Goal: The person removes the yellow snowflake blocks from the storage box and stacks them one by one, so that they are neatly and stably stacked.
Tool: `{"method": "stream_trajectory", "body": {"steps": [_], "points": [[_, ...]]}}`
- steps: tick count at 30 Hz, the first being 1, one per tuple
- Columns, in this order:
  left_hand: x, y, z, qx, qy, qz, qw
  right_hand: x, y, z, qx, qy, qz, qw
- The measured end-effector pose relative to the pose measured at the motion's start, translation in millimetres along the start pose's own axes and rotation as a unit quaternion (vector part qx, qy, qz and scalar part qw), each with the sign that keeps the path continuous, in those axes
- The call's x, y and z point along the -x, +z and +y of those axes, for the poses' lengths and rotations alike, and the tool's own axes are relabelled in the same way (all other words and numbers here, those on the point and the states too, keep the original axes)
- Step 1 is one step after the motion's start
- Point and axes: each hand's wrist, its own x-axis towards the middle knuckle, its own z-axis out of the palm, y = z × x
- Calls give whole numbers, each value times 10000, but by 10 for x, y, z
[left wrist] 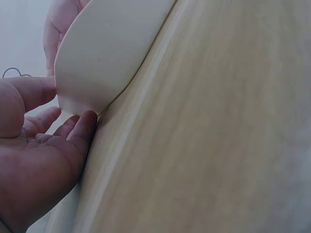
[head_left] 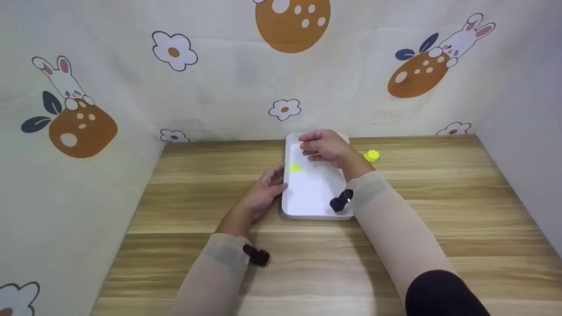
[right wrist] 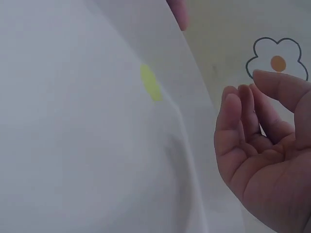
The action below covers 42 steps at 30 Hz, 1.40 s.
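Note:
A white rectangular tray (head_left: 314,195) lies on the wooden table. Inside it, close to the left wall, is a flat yellow round piece (head_left: 295,167), also visible as a yellow spot (right wrist: 150,82) in the right wrist view. My left hand (head_left: 261,195) touches the tray's left side with thumb and fingertips; the left wrist view shows these fingers (left wrist: 86,125) against the outer wall. Over the far part of the tray is my right hand (head_left: 327,147), fingers loosely bent. In the right wrist view, nothing shows between the thumb and fingers of this hand (right wrist: 265,155).
Bright yellow pieces (head_left: 372,156) lie on the table right of the tray, partly hidden by the right wrist. A patterned cloth wall (head_left: 232,87) stands behind the table (head_left: 197,193), with more walls at both sides. Each wrist wears a small black camera.

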Motion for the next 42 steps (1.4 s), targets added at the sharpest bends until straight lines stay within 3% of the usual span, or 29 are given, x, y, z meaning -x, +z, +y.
{"method": "stream_trajectory", "body": {"steps": [6,15,25,32,38,42], "points": [[-8,5,0,6,-10,-20,10000,-92,47,81,161,49,-269,9995],[-1,-9,5,14,3,-21,10000,-171,92,168,1215,250,-575,9906],[10,0,11,137,61,-131,9998,-165,91,211,2467,-19,-640,9670],[5,-6,20,53,-6,-115,9999,-170,125,209,2890,96,-658,9550],[0,-16,20,-70,-135,-62,9999,-151,136,188,3381,77,-670,9387],[-2,-19,26,-122,-200,-15,9997,-131,138,170,3470,102,-656,9355]]}}
